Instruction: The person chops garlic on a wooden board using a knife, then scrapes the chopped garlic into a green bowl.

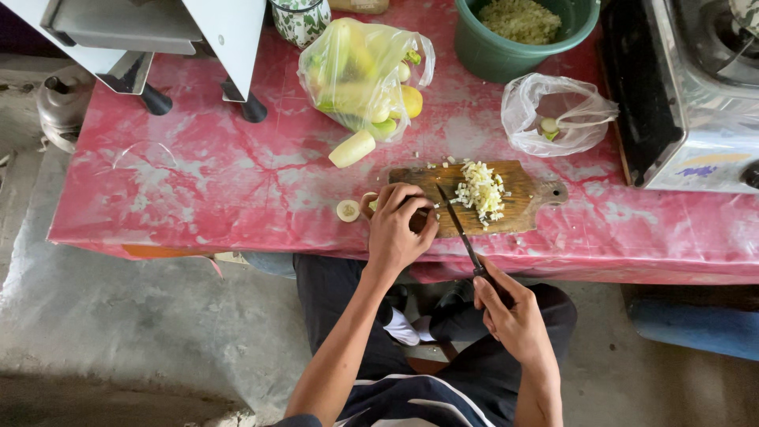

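Head view: left grip (399, 225) arched, pinning vegetable on board (526, 207); right grip (510, 312) clenched around knife (462, 233).

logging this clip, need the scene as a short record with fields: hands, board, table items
left hand: left hand pressed down on a vegetable piece at the near end of the cutting board; the piece is mostly hidden
right hand: right hand in a closed grip on the knife handle, blade on the board
board: wooden, with a pile of chopped pieces
beside board: round cut slice
table: pink cloth
bags: plastic bag of vegetables; clear bag of scraps
bowl: green bowl with chopped bits
right edge: metal stove
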